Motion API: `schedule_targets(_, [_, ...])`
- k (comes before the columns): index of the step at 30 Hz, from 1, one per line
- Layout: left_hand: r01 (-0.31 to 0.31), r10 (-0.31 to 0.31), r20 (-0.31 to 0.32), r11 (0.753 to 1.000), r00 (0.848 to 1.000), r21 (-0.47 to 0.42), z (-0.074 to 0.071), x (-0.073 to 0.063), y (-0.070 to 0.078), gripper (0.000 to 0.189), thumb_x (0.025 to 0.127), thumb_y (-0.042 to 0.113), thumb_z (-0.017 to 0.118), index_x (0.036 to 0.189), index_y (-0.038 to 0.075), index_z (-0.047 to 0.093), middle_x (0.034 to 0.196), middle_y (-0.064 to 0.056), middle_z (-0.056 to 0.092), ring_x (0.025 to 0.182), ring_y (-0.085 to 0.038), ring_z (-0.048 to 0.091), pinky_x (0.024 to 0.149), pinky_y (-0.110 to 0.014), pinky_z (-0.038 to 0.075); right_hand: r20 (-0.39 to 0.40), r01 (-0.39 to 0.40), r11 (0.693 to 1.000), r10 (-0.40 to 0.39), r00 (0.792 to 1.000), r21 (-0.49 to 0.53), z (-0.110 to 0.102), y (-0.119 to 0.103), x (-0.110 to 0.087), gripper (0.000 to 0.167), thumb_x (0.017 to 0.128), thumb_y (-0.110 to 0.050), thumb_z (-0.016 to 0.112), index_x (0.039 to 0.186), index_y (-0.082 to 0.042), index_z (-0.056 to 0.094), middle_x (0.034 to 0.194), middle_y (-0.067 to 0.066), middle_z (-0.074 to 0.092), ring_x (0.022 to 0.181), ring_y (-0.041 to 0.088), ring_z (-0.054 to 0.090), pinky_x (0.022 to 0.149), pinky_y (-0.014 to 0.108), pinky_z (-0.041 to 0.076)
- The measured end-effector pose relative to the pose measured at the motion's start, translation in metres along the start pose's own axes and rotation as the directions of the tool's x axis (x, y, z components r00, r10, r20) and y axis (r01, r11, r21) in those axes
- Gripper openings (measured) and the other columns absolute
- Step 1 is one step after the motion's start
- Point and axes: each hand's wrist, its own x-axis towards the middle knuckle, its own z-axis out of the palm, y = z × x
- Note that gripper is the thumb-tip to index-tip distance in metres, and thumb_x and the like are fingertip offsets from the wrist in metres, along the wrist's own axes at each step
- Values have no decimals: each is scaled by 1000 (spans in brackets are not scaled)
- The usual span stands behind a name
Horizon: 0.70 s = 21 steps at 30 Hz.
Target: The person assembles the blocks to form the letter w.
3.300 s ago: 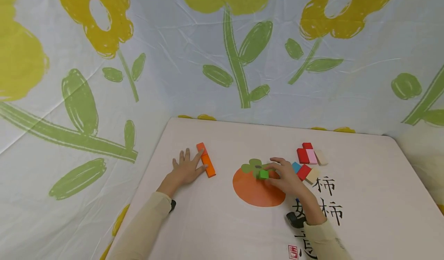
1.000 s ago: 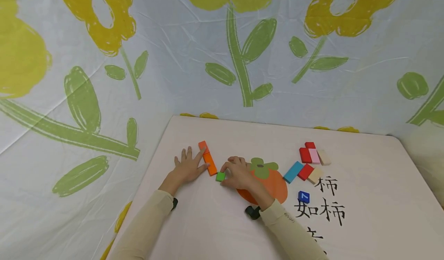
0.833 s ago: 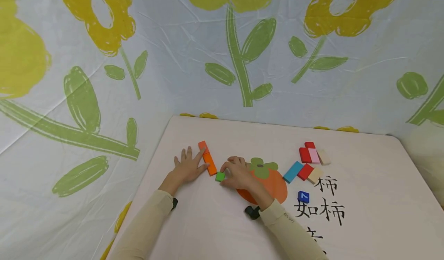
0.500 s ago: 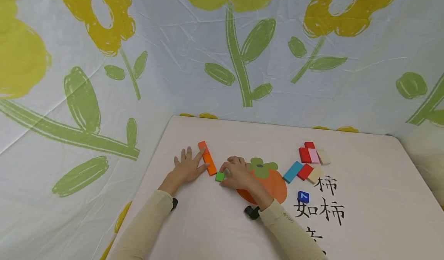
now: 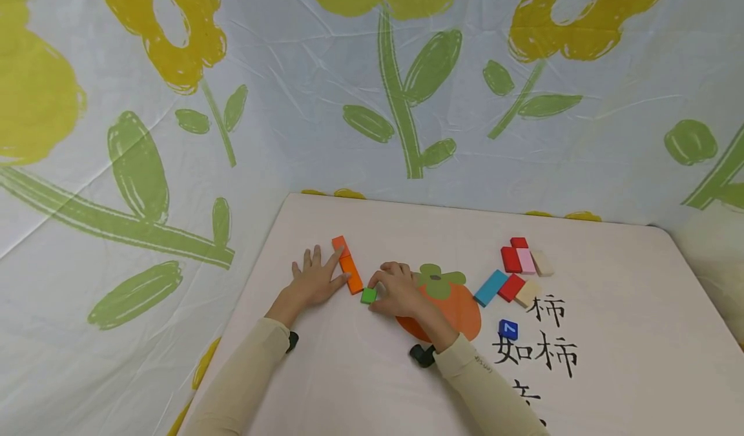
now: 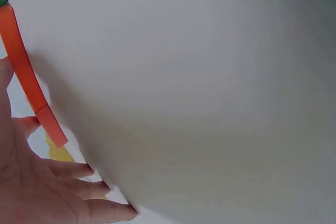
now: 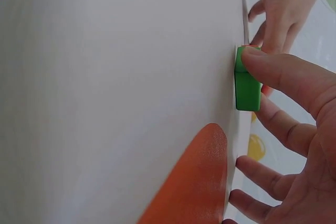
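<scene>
Fingers of the right hand (image 5: 398,296) pinched a green block (image 5: 369,296) at the near end of two orange blocks (image 5: 350,266). The left hand (image 5: 312,284), fingers spread wide, touched both orange blocks.

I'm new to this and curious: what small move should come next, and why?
Probably the right hand should ease its pinch on the green block, which appears set against the near end of the orange row; the left hand touches that row, seemingly steadying it.

A flower-printed cloth (image 5: 325,139) hangs behind and left of the pale table (image 5: 645,313).
</scene>
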Motion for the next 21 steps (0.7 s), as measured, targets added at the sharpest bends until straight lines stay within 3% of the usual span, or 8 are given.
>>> schedule_targets(21, [-7, 7, 2, 1000, 1000, -15, -2, -1, 1, 77, 100, 64, 40, 163, 27, 13, 160, -34, 2, 145, -55, -1, 107, -76, 3, -9, 21, 1000, -21, 1000, -10, 0, 2, -1, 29, 77, -27, 87, 99, -22, 69, 143, 21, 45, 131, 47, 33, 99, 67, 27])
